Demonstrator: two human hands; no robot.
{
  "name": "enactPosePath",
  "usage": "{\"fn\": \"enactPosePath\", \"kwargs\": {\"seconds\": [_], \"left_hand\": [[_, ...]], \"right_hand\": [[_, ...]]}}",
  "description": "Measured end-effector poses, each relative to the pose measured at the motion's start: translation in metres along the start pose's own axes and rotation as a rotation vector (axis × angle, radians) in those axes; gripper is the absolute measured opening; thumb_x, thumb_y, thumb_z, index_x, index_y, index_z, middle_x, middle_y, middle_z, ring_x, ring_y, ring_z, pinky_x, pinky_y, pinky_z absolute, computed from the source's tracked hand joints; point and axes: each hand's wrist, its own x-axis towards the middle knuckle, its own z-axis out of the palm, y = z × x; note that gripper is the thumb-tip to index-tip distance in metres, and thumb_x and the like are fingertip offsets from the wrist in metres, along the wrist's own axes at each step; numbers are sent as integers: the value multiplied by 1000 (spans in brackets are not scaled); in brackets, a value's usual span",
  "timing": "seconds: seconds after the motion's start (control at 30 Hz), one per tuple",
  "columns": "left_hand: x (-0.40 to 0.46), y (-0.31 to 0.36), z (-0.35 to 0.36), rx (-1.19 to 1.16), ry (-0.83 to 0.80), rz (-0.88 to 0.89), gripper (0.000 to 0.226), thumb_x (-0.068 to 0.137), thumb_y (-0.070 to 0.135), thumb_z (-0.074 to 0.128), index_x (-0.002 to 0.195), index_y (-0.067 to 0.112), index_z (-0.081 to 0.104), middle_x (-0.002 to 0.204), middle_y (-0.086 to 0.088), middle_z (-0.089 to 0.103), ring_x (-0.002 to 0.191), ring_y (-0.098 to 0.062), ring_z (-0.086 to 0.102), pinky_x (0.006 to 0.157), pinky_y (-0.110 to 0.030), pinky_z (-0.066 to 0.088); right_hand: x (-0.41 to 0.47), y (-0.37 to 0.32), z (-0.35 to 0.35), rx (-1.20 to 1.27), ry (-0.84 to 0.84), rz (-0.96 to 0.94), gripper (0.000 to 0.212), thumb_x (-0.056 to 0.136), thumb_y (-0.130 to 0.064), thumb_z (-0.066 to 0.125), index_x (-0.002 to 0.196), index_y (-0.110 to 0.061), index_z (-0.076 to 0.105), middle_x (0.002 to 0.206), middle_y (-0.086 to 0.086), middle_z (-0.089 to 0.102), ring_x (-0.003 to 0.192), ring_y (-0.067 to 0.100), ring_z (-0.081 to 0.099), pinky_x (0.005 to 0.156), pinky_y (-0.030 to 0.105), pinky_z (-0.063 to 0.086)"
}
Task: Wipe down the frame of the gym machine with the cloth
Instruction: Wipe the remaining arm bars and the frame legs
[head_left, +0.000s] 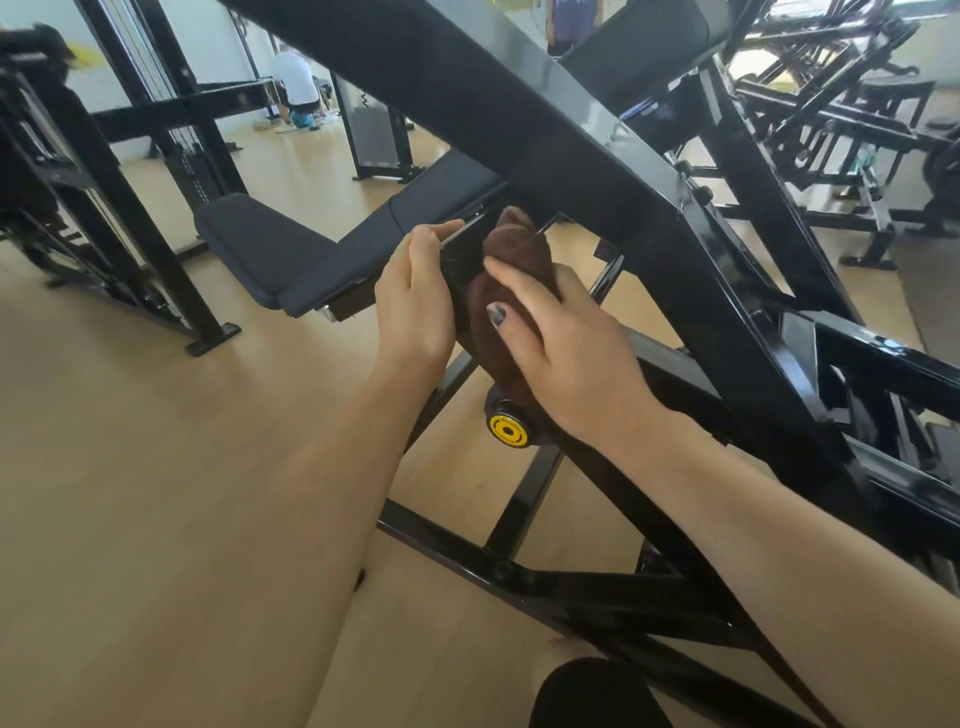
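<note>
The right hand (566, 338) lies with its fingers fairly straight and spread over a crumpled dark brown cloth (511, 280), pressing it against a black painted steel bar of the gym machine frame (675, 249); the thumb, with a dark polished nail, rests on the cloth's lower part. The left hand (415, 296) has its fingers curled round the edge of the same black bar just beside the cloth, gripping it. The cloth sits between the two hands, bunched up under the wide sloping beam of the frame. Just below the hands is a round yellow and black end cap (509, 429). To the left, a dark grey padded seat (270, 249) juts from the machine above the pale wooden floor (156, 493). Far behind, a person in a white top (295, 78) crouches among other black machines.
</note>
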Motion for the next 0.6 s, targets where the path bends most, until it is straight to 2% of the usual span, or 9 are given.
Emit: {"fn": "enactPosePath", "kwargs": {"seconds": [0.07, 0.17, 0.23, 0.27, 0.33, 0.37, 0.43, 0.53, 0.6], "left_hand": [[-1, 1, 1, 16, 6, -3, 45, 109, 27, 27, 121, 23, 71, 118, 11, 65, 107, 3, 56, 95, -18, 46], [-4, 1, 2, 44, 14, 1, 47, 110, 27, 25, 126, 23, 68, 125, 9, 61, 112, -2, 52, 99, -24, 39], [-4, 1, 3, 55, 18, 11, 47, 110, 27, 24, 127, 23, 68, 128, 7, 61, 115, -4, 52, 99, -22, 38], [-3, 1, 3, 55, 17, 17, 47, 111, 27, 23, 127, 23, 67, 129, 6, 62, 117, -5, 51, 97, -19, 38], [-2, 0, 3, 56, 28, 22, 47, 111, 26, 23, 126, 23, 68, 129, 6, 62, 118, -5, 51, 93, -15, 37], [-2, -1, 3, 58, 29, 23, 47, 110, 25, 23, 125, 23, 68, 127, 7, 63, 117, -4, 52, 93, -15, 38], [0, -2, 3, 57, 33, 34, 47, 109, 23, 25, 121, 22, 70, 123, 7, 66, 111, -1, 55, 94, -17, 42], [1, -2, 3, 47, 37, 44, 45, 108, 20, 27, 117, 19, 72, 113, 11, 66, 95, 18, 55, 78, -1, 40], [1, -5, 4, 31, 55, 57, 44, 107, 21, 30, 114, 20, 74, 111, 13, 69, 95, 17, 57, 81, -4, 42]], "right_hand": [[-8, 9, -11, 100, -56, 168, 43, 109, -44, 37, 144, -25, 53, 118, -1, 63, 98, 5, 56, 78, 5, 35], [-26, 21, -20, 276, -145, 428, 28, 108, -46, 35, 122, -34, 56, 93, -27, 54, 84, -7, 54, 72, 6, 38], [-31, 25, -21, 323, -136, 531, 20, 108, -48, 34, 100, -41, 51, 88, -26, 51, 80, -4, 53, 73, 14, 44], [-28, 24, -22, 359, -129, 584, 25, 109, -47, 33, 91, -41, 51, 87, -23, 52, 79, -2, 53, 78, 19, 46], [-17, 18, -23, 389, -119, 629, 30, 110, -44, 33, 90, -36, 55, 86, -17, 55, 80, 2, 52, 86, 28, 45], [-10, 10, -20, 347, -107, 579, 32, 111, -42, 33, 98, -31, 60, 89, -11, 57, 82, 4, 53, 86, 30, 44], [0, -6, -8, 145, 2, 349, 38, 110, -41, 34, 120, -20, 64, 101, 2, 60, 88, 14, 58, 79, 31, 47], [1, -18, 10, -132, 198, 61, 44, 106, -43, 41, 133, -16, 63, 110, 14, 64, 85, 21, 64, 67, 28, 52], [-12, -13, 16, -190, 244, -44, 44, 107, -40, 46, 138, -14, 62, 117, 18, 65, 92, 24, 65, 74, 30, 55]]}}
